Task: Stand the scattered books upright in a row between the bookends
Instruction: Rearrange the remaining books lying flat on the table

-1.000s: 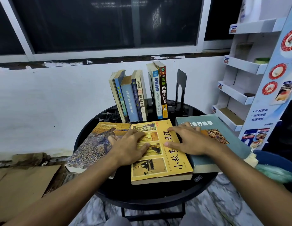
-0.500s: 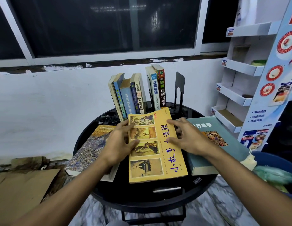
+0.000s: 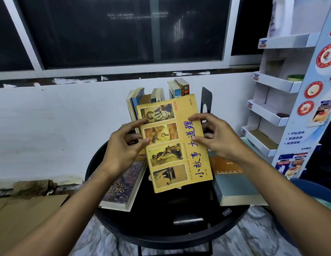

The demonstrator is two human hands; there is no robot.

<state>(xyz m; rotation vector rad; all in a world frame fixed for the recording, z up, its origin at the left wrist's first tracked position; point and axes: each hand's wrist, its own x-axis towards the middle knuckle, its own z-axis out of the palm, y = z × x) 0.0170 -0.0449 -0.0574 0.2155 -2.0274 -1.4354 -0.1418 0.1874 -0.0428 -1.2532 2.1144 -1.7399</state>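
We hold the yellow book [image 3: 174, 143] clear of the table [image 3: 153, 218], with the left hand [image 3: 122, 150] pinching its left edge and the right hand [image 3: 216, 139] gripping its right. Its long axis runs away from our fingers toward the standing row [image 3: 179, 87] and bookend [image 3: 207, 97] just beyond. 0.5 s ago it sat lower, barely lifted.

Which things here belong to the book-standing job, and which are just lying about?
Job: yellow book, held in left hand and right hand; purple book; grey-green book; upright row of books; black bookend.
Lying about: white display rack; flattened cardboard; blue tub.
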